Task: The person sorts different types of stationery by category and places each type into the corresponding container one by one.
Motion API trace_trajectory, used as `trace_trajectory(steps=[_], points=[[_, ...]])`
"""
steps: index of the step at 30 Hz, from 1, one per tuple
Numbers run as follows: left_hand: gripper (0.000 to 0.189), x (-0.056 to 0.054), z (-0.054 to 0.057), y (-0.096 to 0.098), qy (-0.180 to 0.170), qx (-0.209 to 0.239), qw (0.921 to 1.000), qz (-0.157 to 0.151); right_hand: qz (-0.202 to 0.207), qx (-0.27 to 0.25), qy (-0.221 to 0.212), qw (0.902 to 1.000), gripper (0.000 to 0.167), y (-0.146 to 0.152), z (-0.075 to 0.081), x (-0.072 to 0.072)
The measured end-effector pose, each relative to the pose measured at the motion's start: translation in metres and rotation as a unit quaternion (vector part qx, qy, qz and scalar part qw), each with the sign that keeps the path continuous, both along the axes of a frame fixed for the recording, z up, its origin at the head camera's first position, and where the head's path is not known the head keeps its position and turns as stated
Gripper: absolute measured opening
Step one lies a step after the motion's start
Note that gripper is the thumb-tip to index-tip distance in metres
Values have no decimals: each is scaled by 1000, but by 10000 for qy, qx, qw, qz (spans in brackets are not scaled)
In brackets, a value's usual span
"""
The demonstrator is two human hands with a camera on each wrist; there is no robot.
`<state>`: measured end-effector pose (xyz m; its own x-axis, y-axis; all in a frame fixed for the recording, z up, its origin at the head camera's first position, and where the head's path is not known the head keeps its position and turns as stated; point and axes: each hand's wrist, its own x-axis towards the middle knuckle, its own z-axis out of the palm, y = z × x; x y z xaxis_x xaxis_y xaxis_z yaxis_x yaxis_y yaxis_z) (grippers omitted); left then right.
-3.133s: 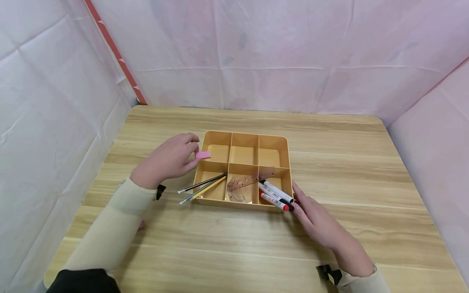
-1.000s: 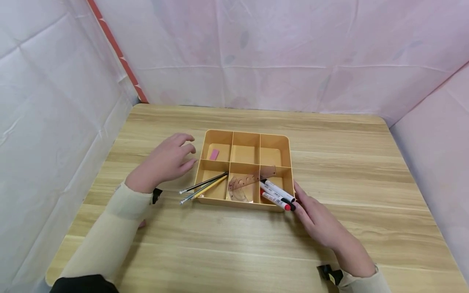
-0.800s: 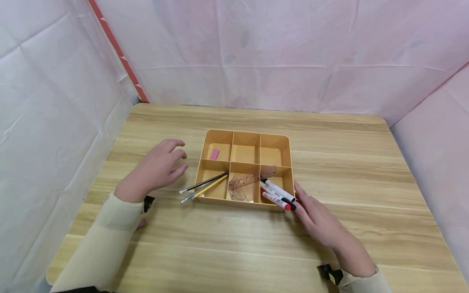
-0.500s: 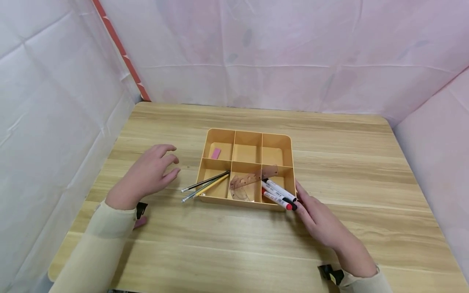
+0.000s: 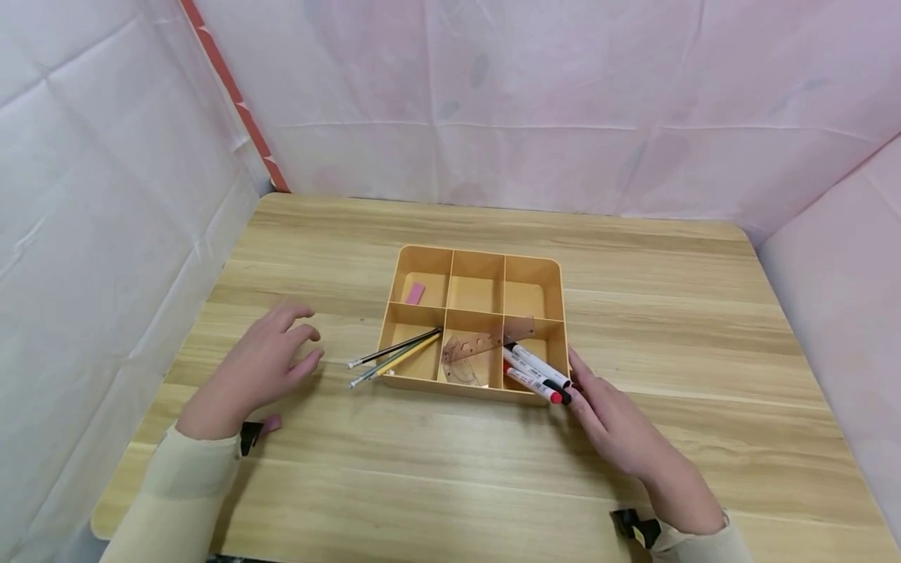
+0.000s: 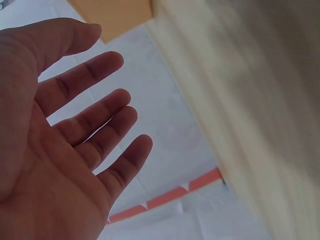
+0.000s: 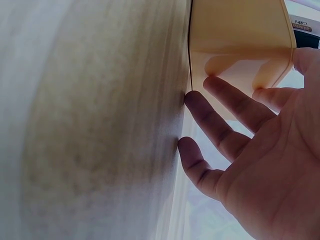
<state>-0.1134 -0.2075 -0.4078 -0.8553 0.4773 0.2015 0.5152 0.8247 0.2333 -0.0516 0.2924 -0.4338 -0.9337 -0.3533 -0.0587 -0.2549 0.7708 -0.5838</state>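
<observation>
A yellow-orange organizer box (image 5: 468,389) with several compartments stands mid-table. My left hand (image 5: 263,356) is in the air left of it, holding nothing, fingers loosely bent and spread in the left wrist view. My right hand (image 5: 619,430) rests against the box's right front corner; in the right wrist view, its fingertips (image 7: 212,82) touch the side wall and the thumb is near the rim. A pink eraser (image 5: 415,293) lies in the back left compartment. A second pink piece (image 5: 271,424) is on the table, partly hidden behind the black left wrist camera.
Three pencils (image 5: 394,357) lean out over the box's front left edge. A clear ruler (image 5: 486,342) and a protractor (image 5: 461,371) lie in the front middle. Several markers (image 5: 535,374) stick out at the front right. Pale sheets (image 5: 450,102) wall the wooden table (image 5: 422,485).
The left hand released the pink eraser into the back left compartment, then drew back left and toward the near edge. The right hand stayed at the box corner.
</observation>
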Motion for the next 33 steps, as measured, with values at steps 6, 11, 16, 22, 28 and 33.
trace_trajectory(steps=[6, 11, 16, 22, 28, 33], points=[[13, 18, -8, -13, -282, -9, 9992, 278, -2, -93, 27, 10000, 63, -1, 0, 0], [11, 29, -14, -18, -245, 3, 9991, 353, 1, -53, 41, 10000, 63, 0, -1, -1], [12, 39, -21, -23, -308, 21, 9981, 528, 47, -62, 84, 9999, 63, 0, -3, -1], [14, 53, -28, -30, -199, 132, 9973, 700, 84, -71, 86, 9999, 63, 0, -1, -2], [23, 69, -32, -37, -242, 282, 9963, 780, 73, -43, 67, 9999, 63, 0, 1, -2], [26, 78, -36, -43, -223, 285, 9956, 860, 93, -77, 74, 9999, 63, 1, 0, -3]])
